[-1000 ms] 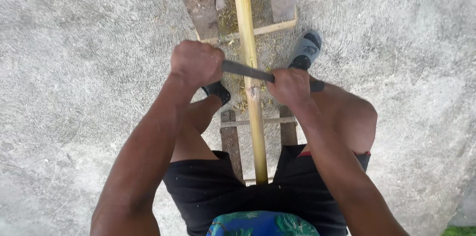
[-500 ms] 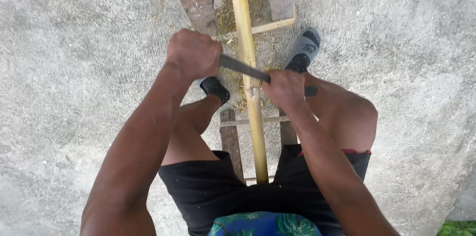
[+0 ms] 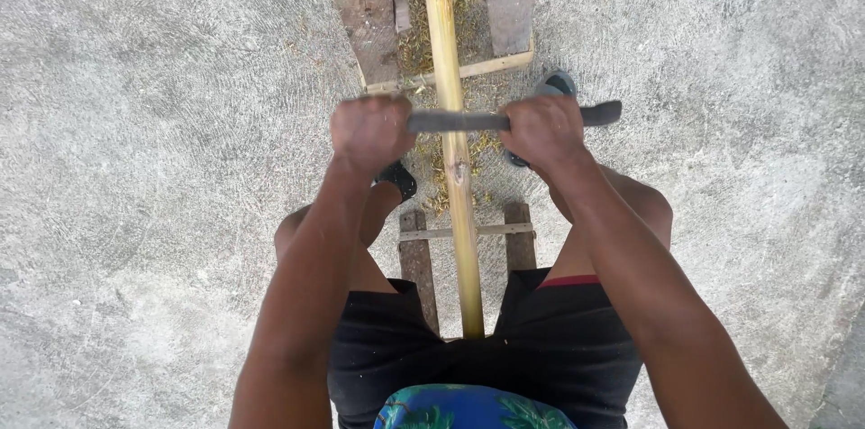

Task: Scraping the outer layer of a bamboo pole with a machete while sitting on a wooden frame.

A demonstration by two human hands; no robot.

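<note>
While both hands, left (image 3: 371, 130) and right (image 3: 541, 127), grip the blade (image 3: 459, 120) tight across the pole (image 3: 457, 168), we keep it level and pull evenly.

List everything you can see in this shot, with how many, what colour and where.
bamboo pole: one, yellow, lengthwise down the middle
blade: one, dark grey, crosswise on the pole
wooden bench: one, brown slats, under the pole
shavings: scattered, green-yellow, on the bench
concrete floor: grey, all around
sandals: two, dark, beside the bench
shorts: black, bottom
left hand: gripping the blade's left end
right hand: gripping the blade's right part
</note>
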